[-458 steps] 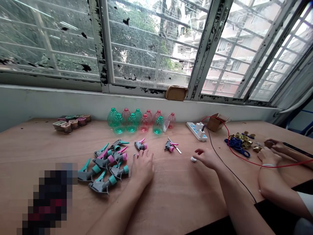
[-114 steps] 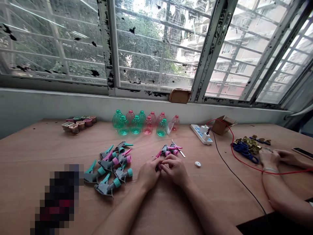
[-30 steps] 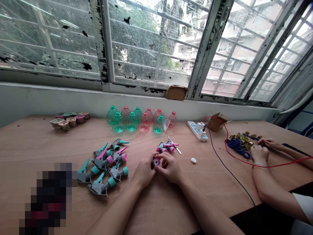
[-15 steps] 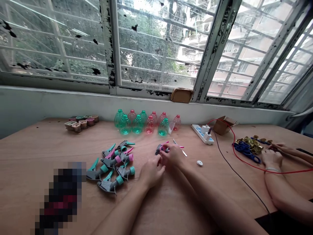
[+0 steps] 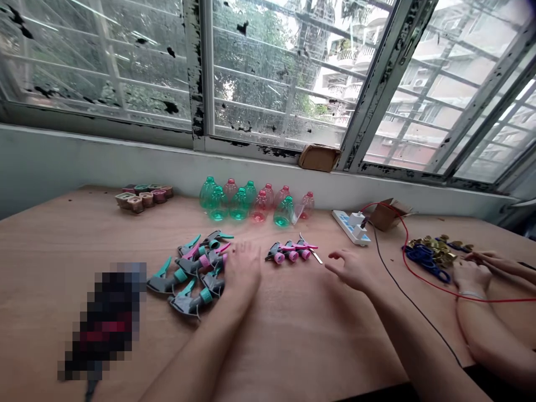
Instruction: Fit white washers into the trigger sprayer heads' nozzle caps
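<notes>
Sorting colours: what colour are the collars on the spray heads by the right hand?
Pink, on the spray heads; best in the head view.

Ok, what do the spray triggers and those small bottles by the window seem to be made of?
The spray trigger heads look like moulded plastic: dull grey bodies with smooth teal or pink parts, their even colour and moulded shapes suggesting this. The bottles seem to be thin, glossy plastic tinted green or pink, since light passes through them, though glass can't be fully ruled out from here.
</notes>
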Tool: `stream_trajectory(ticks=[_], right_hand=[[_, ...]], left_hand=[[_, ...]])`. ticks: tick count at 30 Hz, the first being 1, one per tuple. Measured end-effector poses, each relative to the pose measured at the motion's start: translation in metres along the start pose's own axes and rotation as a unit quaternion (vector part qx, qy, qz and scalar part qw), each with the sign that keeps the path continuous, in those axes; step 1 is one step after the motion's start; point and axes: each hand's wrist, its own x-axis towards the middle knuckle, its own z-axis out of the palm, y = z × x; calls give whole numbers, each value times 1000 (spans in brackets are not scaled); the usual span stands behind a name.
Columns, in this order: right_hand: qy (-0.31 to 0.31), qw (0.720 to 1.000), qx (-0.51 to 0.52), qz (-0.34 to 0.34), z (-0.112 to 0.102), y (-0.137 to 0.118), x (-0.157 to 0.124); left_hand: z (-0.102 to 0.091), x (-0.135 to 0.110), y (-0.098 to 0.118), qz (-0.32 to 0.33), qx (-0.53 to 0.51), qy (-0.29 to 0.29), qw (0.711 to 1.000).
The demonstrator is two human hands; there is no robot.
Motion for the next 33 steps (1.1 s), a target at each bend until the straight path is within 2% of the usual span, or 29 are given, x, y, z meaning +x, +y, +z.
stream_trajectory(ticks=[4,8,13,17,24,29,31,33], right_hand=[[-87,995,-29,45,-16,33,-13],[-147,988,-10,49,-16,40,-18],[-131,990,-22,47,-9,38,-12],[-133,990,-7,47,-9,39,-7],[-121,992,10,44,-11,41,-6],[-85,995,15,54,-11,38,-6],[-62,997,13,47,-12,31,-4],[-51,998,0,41,-13,24,-1]], left_hand=[[-11,7,-21,-45,52,-18,997],[-19,11,-33,-77,57,-65,993],[-19,15,-42,-90,56,-74,992],[-18,18,-49,-90,21,-118,989],[-19,17,-56,-63,-23,-150,986],[-20,17,-60,-91,-28,-182,979],[-21,17,-61,-95,-27,-181,978],[-23,17,-59,-99,-17,-156,983]])
